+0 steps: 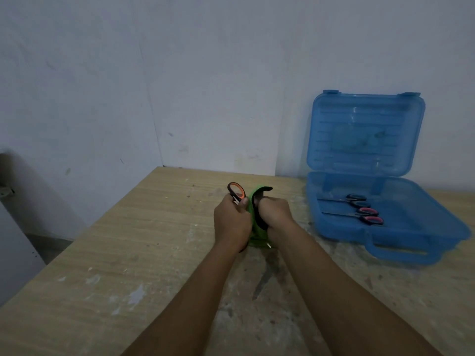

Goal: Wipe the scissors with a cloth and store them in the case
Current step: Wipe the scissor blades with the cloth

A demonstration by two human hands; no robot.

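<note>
**Scissors (236, 191) in grip**

I see the left hand (232, 222) curled on the scissors' handle, right hand (276, 214) clamped round the cloth (257, 233) over them, well clear of the table's (128, 227) left edge. Open case (401, 253) with 2 pairs (370, 219) sits right, apart.

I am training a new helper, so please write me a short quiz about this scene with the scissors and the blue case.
1. True or false: the lid of the blue case is shut.
2. How many pairs of scissors lie inside the case?
3. Where is the green cloth? A) in the case; B) between the left hand and the right hand, against the orange-handled scissors; C) on the case lid.
Key: 1 false; 2 two; 3 B.
</note>
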